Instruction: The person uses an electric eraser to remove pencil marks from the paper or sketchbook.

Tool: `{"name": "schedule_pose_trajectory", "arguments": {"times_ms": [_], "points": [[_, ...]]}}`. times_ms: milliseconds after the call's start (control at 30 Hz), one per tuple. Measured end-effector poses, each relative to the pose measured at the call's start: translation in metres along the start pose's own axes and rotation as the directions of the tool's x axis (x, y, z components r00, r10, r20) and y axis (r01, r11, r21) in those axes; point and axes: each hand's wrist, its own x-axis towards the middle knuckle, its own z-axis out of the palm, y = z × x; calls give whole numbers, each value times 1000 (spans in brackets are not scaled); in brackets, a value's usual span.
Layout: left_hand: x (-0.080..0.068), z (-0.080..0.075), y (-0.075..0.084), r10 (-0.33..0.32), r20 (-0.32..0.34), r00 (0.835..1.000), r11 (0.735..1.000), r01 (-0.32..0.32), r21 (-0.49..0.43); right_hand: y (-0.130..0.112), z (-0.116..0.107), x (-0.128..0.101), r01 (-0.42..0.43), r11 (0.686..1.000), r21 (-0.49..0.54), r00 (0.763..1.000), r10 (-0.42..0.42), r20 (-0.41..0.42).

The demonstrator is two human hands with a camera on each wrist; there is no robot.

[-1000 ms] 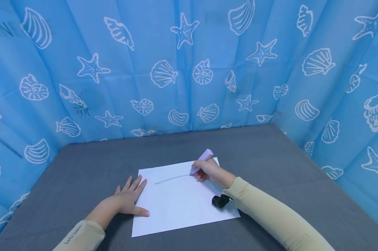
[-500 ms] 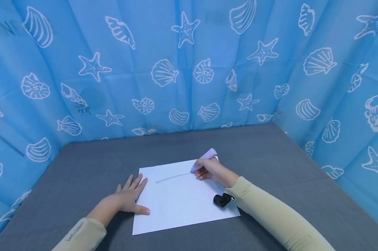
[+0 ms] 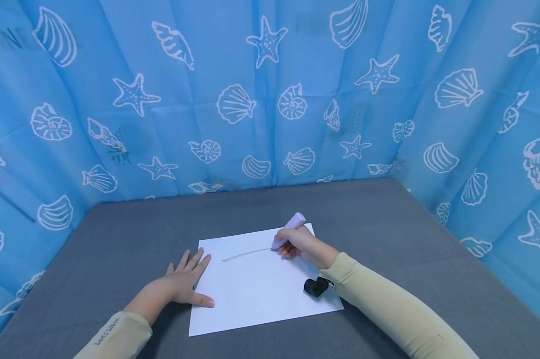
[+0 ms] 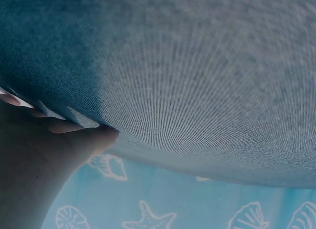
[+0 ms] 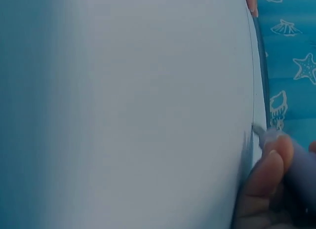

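A white sheet of paper [image 3: 261,289] lies on the grey table [image 3: 117,239], with a thin grey line [image 3: 246,255] drawn across its upper part. My right hand [image 3: 298,245] grips a lilac marker [image 3: 288,229], its tip resting on the paper at the line's right end. In the right wrist view the marker [image 5: 296,160] sits between my fingertips [image 5: 266,170] over the paper [image 5: 148,110]. My left hand [image 3: 182,284] lies flat with fingers spread, pressing the sheet's left edge. The left wrist view shows only that hand [image 4: 39,155] on grey cloth [image 4: 197,81].
A small black wrist camera [image 3: 315,287] sits under my right forearm, over the paper's lower right part. Blue curtains with white shells and starfish [image 3: 261,99] wall the table at the back and both sides.
The marker tilted slightly to the right and came back; its tip stays at the line's right end. The line's length looks the same. My left hand has not moved.
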Motion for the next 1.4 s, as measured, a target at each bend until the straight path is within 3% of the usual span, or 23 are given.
{"name": "schedule_pose_trajectory", "arguments": {"times_ms": [267, 433, 533, 733, 1400], "points": [[7, 5, -9, -2, -8, 1000, 1000, 2, -7, -2, 2, 0, -3, 1000, 13, 1000, 4, -15], [2, 1, -3, 4, 13, 1000, 1000, -4, -12, -2, 1, -1, -9, 1000, -21, 1000, 9, 26], [-2, -1, -1, 6, 21, 1000, 1000, -5, -14, -2, 1, -1, -18, 1000, 13, 999, 17, 48], [1, 2, -4, 16, -3, 1000, 1000, -16, -22, -2, -1, 2, -25, 998, 65, 999, 24, 21], [0, -2, 0, -4, 24, 1000, 1000, 4, -12, -2, 4, 2, -5, 1000, 21, 1000, 5, -11]]}}
